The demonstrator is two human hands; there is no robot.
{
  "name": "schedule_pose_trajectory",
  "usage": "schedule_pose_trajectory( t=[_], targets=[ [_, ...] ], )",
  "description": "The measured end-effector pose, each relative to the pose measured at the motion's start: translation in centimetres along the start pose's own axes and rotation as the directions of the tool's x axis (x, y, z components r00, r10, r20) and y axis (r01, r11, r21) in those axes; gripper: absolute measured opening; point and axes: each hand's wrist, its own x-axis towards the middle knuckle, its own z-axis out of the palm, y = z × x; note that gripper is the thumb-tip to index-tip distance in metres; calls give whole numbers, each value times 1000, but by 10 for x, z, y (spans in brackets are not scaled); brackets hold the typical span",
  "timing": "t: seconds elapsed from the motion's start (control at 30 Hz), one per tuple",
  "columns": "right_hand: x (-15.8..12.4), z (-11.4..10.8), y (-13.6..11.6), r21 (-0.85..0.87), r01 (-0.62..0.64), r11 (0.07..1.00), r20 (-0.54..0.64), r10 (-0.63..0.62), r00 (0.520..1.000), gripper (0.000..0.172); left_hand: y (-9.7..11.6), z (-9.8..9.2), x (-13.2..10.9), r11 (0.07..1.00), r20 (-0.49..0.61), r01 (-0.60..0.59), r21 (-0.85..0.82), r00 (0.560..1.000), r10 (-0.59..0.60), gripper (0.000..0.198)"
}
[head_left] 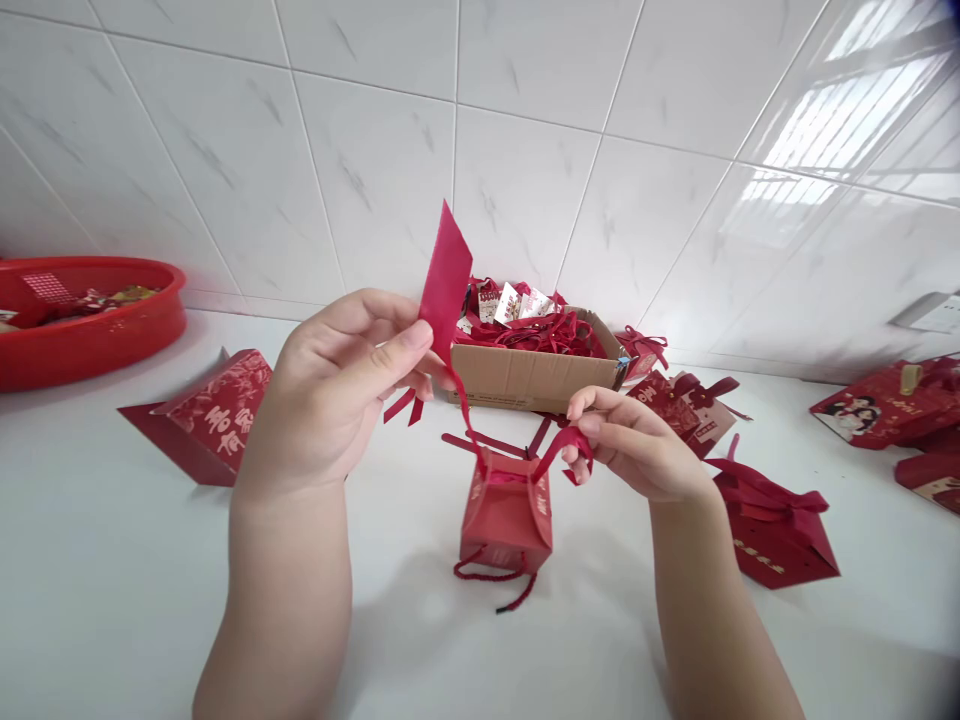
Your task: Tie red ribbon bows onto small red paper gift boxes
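A small red gift box [506, 515] hangs just above the white counter at centre, a red cord loop dangling beneath it. A red ribbon [445, 285] threads through its top. My left hand [341, 385] pinches one ribbon end between thumb and fingers, and the wide tail sticks upward. My right hand [637, 445] is closed on the other ribbon end [570, 445], pulling it to the right of the box.
A cardboard box [536, 375] of red ribbons and tags stands behind by the tiled wall. A red basin [86, 320] sits far left. A flattened red box [214, 410] lies left; finished red boxes [772, 530] lie right and far right [885, 405].
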Motion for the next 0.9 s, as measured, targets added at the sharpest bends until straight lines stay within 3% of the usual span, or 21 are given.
schedule_pose_trajectory(
  t=[0.17, 0.27, 0.33, 0.4, 0.5, 0.57, 0.7, 0.77, 0.9],
  targets=[
    [-5, -1, -1, -56, 134, 989, -41, -136, 990, 15, -2, 5, 1, 1000, 20, 2, -14, 1000, -2, 9],
    [-5, 5, -1, -180, 210, 961, -162, -240, 957, 14, -2, 8, 1, 1000, 27, -25, -11, 999, 26, 6],
    [-5, 10, -3, -257, 239, 936, -313, -314, 896, 12, -3, 11, 0, 999, 4, -40, -4, 999, 40, 5],
    [-5, 16, -8, -315, 273, 909, -453, -397, 799, 24, -5, 13, 1, 998, -28, -55, 3, 998, 55, 5],
    [-3, 30, -18, -377, 312, 872, -560, -483, 674, 27, -11, 21, 2, 997, -96, -75, 25, 992, 77, 7],
    [0, 41, -24, -400, 308, 863, -586, -499, 639, 23, -16, 27, 3, 995, -140, -85, 42, 986, 91, 10],
    [5, 59, -26, -432, 343, 834, -542, -544, 640, 31, -28, 39, 4, 991, -179, -119, 54, 976, 127, 14],
    [7, 62, -24, -446, 383, 809, -508, -581, 636, 35, -32, 45, 2, 989, -175, -128, 69, 975, 138, 15],
    [8, 60, -22, -445, 464, 766, -507, -643, 575, 37, -36, 55, -3, 983, -162, -136, 122, 975, 155, 16]
  ],
)
